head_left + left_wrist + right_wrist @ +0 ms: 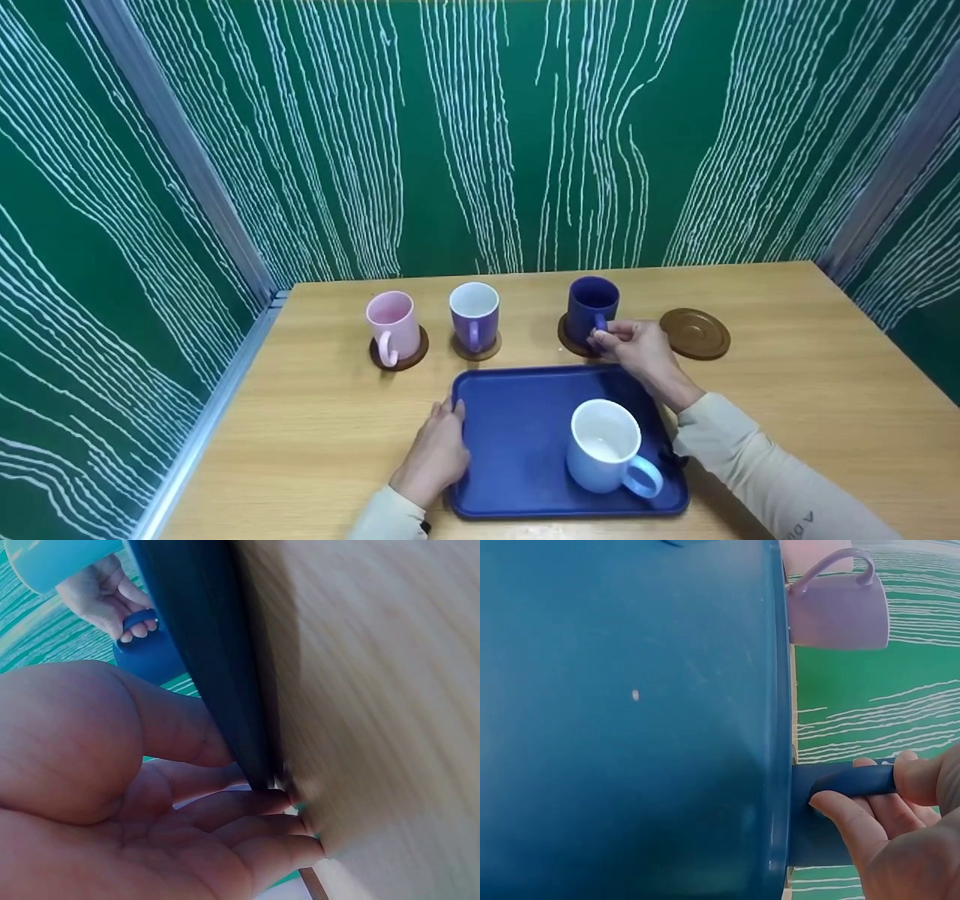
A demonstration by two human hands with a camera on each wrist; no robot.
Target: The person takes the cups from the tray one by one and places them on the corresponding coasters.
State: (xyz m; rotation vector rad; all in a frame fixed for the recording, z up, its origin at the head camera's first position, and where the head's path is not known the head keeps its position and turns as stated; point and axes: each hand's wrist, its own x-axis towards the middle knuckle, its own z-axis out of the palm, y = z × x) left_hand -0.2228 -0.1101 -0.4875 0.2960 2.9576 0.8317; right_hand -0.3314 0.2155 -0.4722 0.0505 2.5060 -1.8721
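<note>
A dark blue mug (592, 302) stands on a brown coaster at the back of the table. My right hand (606, 338) pinches its handle (855, 780), with fingers curled round it in the right wrist view. My left hand (448, 421) rests with fairly straight fingers (277, 804) against the left edge of a blue tray (517, 420). A light blue mug (606, 446) with a white inside stands on the tray's right half, handle toward me. The left wrist view shows the tray's rim (217, 675) and the dark blue mug (154, 656) beyond it.
A pink mug (392, 328) and a purple mug (474, 315) each stand on a brown coaster, left of the dark blue one. An empty brown coaster (695, 333) lies to its right. Green patterned walls enclose the wooden table (810, 390) on three sides.
</note>
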